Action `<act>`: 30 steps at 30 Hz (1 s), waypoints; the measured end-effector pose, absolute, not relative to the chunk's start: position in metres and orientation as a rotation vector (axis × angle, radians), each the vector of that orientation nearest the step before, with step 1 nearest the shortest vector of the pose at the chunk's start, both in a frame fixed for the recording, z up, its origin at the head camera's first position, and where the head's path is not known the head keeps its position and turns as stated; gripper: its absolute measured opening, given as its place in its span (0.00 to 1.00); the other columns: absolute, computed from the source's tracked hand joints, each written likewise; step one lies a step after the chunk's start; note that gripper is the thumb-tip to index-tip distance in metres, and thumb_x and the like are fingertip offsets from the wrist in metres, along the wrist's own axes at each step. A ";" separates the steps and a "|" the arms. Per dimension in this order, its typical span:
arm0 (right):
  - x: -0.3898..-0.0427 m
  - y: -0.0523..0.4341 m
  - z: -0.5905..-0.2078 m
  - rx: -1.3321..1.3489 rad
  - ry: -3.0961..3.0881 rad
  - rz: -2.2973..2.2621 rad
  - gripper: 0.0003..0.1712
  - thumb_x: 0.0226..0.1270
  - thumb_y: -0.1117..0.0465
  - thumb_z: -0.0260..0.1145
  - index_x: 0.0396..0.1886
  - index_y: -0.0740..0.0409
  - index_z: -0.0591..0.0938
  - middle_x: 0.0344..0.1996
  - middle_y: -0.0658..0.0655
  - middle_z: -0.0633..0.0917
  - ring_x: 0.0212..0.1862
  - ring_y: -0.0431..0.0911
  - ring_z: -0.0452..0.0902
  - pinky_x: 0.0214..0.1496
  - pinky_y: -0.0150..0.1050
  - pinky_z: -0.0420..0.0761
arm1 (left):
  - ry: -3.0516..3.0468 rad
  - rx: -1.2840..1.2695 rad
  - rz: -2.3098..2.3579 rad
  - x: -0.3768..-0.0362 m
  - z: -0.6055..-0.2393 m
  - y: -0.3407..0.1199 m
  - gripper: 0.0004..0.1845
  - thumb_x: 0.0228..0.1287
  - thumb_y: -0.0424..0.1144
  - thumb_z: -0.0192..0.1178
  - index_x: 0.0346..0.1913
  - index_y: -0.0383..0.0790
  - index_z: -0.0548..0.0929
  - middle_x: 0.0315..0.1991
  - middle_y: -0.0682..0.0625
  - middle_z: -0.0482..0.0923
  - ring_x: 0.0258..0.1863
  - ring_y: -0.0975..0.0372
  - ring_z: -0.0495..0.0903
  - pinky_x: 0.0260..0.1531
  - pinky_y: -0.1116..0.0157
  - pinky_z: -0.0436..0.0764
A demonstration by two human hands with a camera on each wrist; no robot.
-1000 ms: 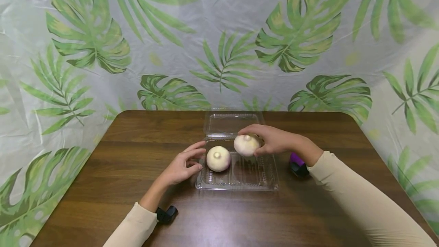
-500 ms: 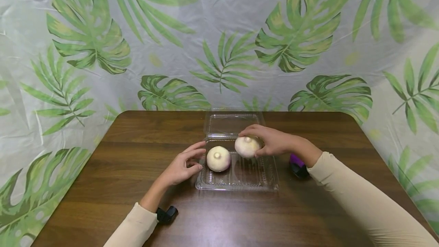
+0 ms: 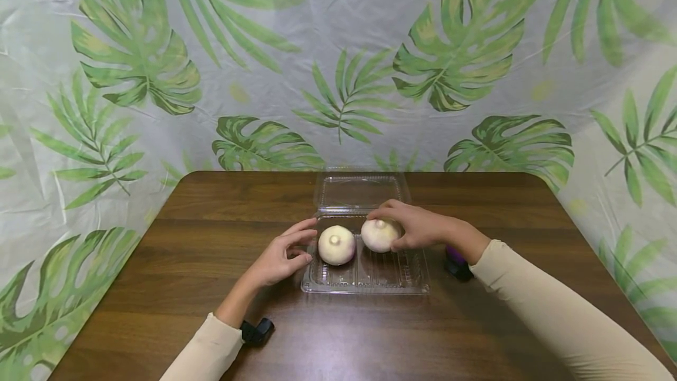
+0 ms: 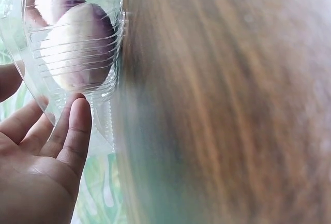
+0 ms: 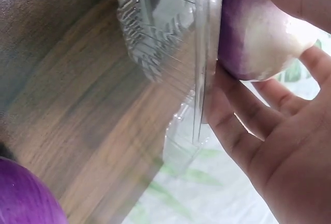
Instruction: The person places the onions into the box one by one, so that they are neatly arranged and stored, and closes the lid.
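— Item one?
— Clear clamshell container [image 3: 365, 275], lid open at the back, centre of the brown table [image 3: 158, 287]. One pale turnip [image 3: 337, 244] seated in its left half.
— Item two?
— Second turnip [image 3: 379, 234], purple underneath, at the container's right half. Right hand [image 3: 418, 225]: grip curled over it, fingers and thumb clasped around.
— Left hand [image 3: 280, 257]?
— Relaxed, holding nothing, fingertips at the container's left wall.
— Other?
— Purple object [image 3: 456, 260], near the right wrist.
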State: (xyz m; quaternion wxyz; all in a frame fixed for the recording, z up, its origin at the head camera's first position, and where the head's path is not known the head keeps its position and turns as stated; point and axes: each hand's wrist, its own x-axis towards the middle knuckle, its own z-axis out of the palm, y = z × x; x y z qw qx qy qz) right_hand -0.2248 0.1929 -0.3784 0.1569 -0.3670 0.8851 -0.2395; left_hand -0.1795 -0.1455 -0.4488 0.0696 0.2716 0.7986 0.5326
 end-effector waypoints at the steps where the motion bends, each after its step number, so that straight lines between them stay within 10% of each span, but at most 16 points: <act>1: -0.225 0.193 -0.379 -1.051 2.537 -0.686 0.40 0.56 0.67 0.71 0.70 0.50 0.72 0.64 0.61 0.71 0.62 0.57 0.72 0.60 0.56 0.76 | 2.403 0.817 1.604 -0.179 -0.449 -0.145 0.29 0.61 0.23 0.58 0.67 0.25 0.71 0.77 0.40 0.58 0.64 0.42 0.74 0.52 0.69 0.80; 30: -0.215 0.189 -0.396 -1.185 2.509 -0.653 0.40 0.50 0.68 0.73 0.67 0.50 0.75 0.60 0.58 0.75 0.60 0.53 0.74 0.57 0.48 0.76 | 2.423 0.804 1.589 -0.179 -0.448 -0.145 0.28 0.61 0.23 0.58 0.67 0.26 0.71 0.77 0.41 0.58 0.64 0.42 0.74 0.52 0.70 0.80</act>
